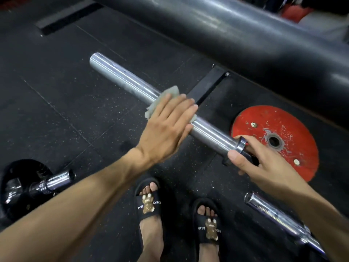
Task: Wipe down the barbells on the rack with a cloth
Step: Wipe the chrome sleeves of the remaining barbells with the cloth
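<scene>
At the lower left of the frame a black plate (17, 186) sits on a chrome bar end (56, 181), below and well apart from the work area. The barbell sleeve (120, 76), a plain grey steel tube, runs diagonally from the upper left of centre down toward the right of centre. The left hand (166, 127) lies across the middle of this sleeve with fingers straight and close together, palm down, pressing a pale cloth (40, 95) against the tube; the cloth shows only as a frayed edge past the fingertips and at the upper side of the hand. Behind the hand, a black bracket (209, 84) crosses under the sleeve. In the bottom centre, two feet in black slippers (149, 203) stand on the dark speckled floor (66, 110). To the right of centre, the sleeve ends at a steel collar (241, 144). The right hand (264, 163) grips the bar at this collar, thumb on the near side and fingers curled round the far side. Just behind this hand a red plate (283, 129) lies flat on the floor. A second chrome bar (279, 216) runs toward the lower right corner, passing under the right forearm. A thick dark tube (226, 29) crosses the top of the frame.
</scene>
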Available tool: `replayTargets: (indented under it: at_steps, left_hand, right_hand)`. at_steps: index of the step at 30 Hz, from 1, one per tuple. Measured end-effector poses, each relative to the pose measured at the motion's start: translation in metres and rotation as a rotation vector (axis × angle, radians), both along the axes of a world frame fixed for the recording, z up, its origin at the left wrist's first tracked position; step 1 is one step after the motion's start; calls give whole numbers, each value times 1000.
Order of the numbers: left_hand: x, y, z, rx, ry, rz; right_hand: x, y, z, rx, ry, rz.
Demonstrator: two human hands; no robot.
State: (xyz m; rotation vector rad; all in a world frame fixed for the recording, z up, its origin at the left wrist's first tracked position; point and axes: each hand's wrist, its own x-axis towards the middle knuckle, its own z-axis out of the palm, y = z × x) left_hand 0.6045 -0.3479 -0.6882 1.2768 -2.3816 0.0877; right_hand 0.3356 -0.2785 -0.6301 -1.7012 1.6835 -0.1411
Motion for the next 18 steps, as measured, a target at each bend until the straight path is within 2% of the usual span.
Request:
replayTargets:
  at_steps: [2, 6, 10, 12, 14, 16, 18]
  left_hand:
    - [17, -15, 5, -36, -57, -23]
    - [24, -25, 7, -54, -21, 143]
    - [-19, 16, 5, 75, -8, -104]
    - [-6, 9, 10, 113, -18, -194]
    - [21, -12, 13, 96, -47, -151]
    - [40, -28, 16, 28, -84, -20]
    - [28, -23, 14, -7, -121, 10]
  right_hand:
    - [-1, -1, 1, 16, -33, 6]
    - [-2, -4, 3, 43, -41, 13]
    - [1, -3, 5, 51, -18, 6]
    - [2, -3, 6, 47, -12, 13]
    - [4, -2, 8, 53, -12, 13]
    - [6, -2, 10, 61, -8, 8]
    - [10, -2, 13, 70, 2, 12]
